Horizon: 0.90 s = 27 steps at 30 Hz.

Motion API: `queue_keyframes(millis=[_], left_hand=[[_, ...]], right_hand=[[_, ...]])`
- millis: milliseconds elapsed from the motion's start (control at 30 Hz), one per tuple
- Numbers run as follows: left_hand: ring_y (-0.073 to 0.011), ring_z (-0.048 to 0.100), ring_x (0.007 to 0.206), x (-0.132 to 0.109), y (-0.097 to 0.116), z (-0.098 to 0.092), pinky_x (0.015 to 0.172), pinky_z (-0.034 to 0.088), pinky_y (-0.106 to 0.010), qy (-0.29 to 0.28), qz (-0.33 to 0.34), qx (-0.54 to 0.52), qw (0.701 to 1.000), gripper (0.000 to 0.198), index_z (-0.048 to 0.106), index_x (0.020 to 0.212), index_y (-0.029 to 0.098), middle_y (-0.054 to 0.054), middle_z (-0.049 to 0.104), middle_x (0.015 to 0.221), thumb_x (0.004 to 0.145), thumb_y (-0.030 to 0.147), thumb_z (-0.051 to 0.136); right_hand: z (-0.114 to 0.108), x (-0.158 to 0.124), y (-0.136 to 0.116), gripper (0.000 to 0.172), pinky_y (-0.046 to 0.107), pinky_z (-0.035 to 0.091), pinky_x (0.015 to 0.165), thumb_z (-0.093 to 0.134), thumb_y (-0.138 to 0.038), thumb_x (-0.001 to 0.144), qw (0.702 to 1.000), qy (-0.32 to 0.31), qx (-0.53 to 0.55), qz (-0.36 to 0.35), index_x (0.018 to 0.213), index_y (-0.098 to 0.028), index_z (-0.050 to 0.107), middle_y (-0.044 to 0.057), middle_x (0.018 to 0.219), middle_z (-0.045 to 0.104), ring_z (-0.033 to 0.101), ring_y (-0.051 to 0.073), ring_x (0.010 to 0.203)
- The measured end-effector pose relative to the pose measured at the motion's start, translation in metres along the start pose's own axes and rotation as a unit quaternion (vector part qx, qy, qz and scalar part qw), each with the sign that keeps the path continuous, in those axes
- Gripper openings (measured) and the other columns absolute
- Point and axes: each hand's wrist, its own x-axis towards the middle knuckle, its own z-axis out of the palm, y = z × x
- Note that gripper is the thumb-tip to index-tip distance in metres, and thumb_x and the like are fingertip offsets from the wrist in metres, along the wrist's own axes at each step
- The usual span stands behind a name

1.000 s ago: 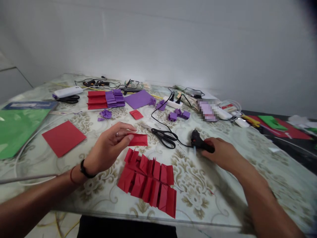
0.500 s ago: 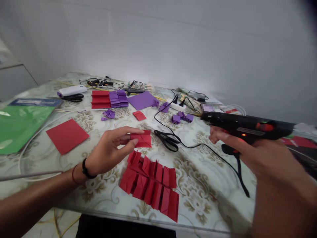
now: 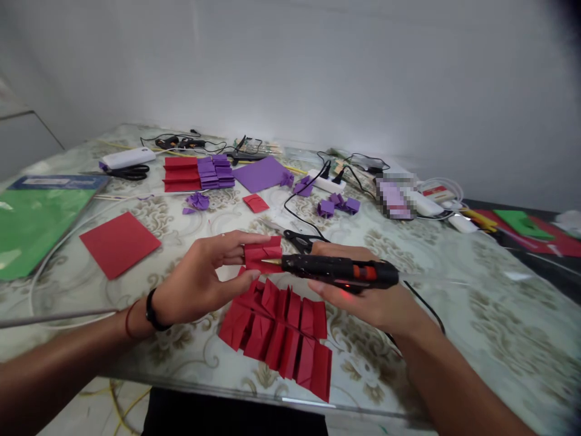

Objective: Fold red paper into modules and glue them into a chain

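My left hand [image 3: 200, 281] holds a small folded red paper piece [image 3: 263, 249] between fingers and thumb, above the table. Wrapped round a black glue gun [image 3: 336, 270] is my right hand [image 3: 376, 303]; a small red light glows on the gun. Its brass nozzle points left and lies over the red piece, though I cannot tell whether it touches. Just below both hands sits a pleated red paper assembly [image 3: 276, 336] made of several folded pieces. Black scissors [image 3: 299, 239] lie behind the gun, partly hidden by it.
A red paper square [image 3: 120, 243] and a green paper pack [image 3: 45, 230] lie at left. Farther back are a red and purple pleated strip [image 3: 200, 173], a purple sheet [image 3: 259, 173], folded purple pieces [image 3: 338, 206] and a white power strip [image 3: 327, 181]. Cables cross the table.
My right hand has brought the glue gun left and down, so its nozzle is now over the red piece. My left thumb has moved off the piece's front slightly.
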Motion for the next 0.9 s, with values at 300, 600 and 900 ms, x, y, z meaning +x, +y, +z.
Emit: queue_keyframes(millis=[300, 600, 900], left_hand=[[-0.0265, 0.074, 0.122, 0.0, 0.001, 0.001, 0.109, 0.06, -0.037, -0.024, -0.012, 0.035, 0.999, 0.051, 0.07, 0.138, 0.021, -0.01, 0.073, 0.138, 0.088, 0.007, 0.072], [-0.0266, 0.073, 0.122, -0.001, 0.0, 0.001, 0.108, 0.061, -0.037, -0.028, -0.002, 0.046, 0.999, 0.053, 0.07, 0.138, 0.022, -0.01, 0.072, 0.138, 0.087, 0.006, 0.07], [-0.0258, 0.074, 0.12, -0.003, -0.001, 0.001, 0.106, 0.062, -0.037, -0.029, 0.003, 0.068, 0.997, 0.053, 0.069, 0.139, 0.02, -0.01, 0.073, 0.135, 0.087, 0.006, 0.069]], right_hand=[[0.012, 0.001, 0.0, 0.031, 0.027, 0.035, 0.053, 0.068, -0.028, 0.091, 0.998, 0.013, 0.012, 0.055, 0.068, -0.022, 0.05, -0.003, 0.065, 0.05, 0.048, 0.014, 0.06], [0.016, 0.002, 0.003, 0.028, 0.026, 0.037, 0.053, 0.07, -0.027, 0.091, 0.999, 0.011, 0.014, 0.034, 0.068, -0.021, 0.054, -0.003, 0.065, 0.052, 0.049, 0.013, 0.059], [0.016, 0.004, 0.0, 0.031, 0.026, 0.034, 0.053, 0.071, -0.026, 0.09, 0.999, 0.009, 0.015, 0.048, 0.066, -0.021, 0.052, -0.003, 0.064, 0.051, 0.049, 0.012, 0.058]])
